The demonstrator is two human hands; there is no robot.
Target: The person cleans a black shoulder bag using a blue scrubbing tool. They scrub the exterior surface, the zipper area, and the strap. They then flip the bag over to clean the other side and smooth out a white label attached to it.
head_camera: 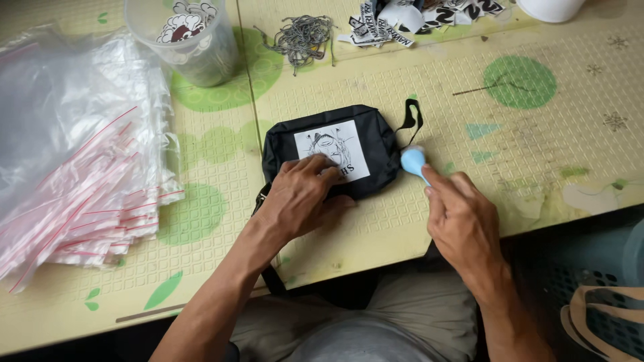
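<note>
Black fabric pouch [333, 151] lies mid-table under the left hand [303, 196], fingers spread flat on its white label [332, 150], while the right hand [463, 218] pinches a blue tool [414, 161], which may slip and wrinkle the label.

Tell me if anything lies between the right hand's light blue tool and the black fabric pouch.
Nothing visible does. The light blue rounded tool in the right hand sits at the black fabric pouch's right edge; the left hand presses the pouch's white printed patch.
</note>
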